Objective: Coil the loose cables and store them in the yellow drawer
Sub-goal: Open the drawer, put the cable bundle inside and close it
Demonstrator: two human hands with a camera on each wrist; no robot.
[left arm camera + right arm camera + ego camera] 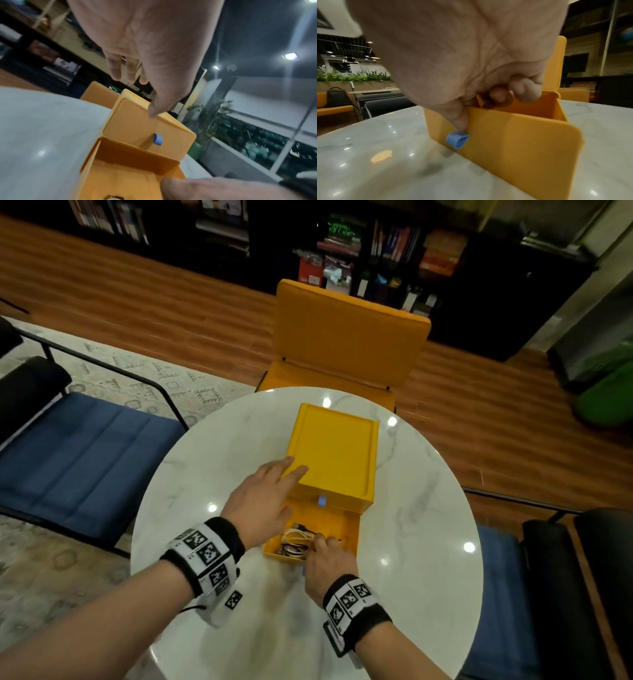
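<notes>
Cables (295, 539), white and dark, lie coiled in the pulled-out yellow drawer (346, 525) at the lower centre of the head view, near its left front corner. That drawer juts toward the camera from a yellow drawer box (334, 453) standing on a round white marble table (191, 474). A small blue pull tab (322, 501) sits on the box front above the open drawer, and a second blue tab (457, 140) is on the drawer's front panel. One person's left hand (263, 494) rests flat on the box's near left corner, fingers (291, 472) straight and spread on its top. Lower right of it, the right hand (327, 559) is at the drawer's front edge, fingers curled down into the drawer; in the right wrist view the thumb presses the outside of the front panel just above the tab, so it seems to grip that panel, though the cables under the fingertips are hidden. An orange chair (346, 337) stands behind the table.
</notes>
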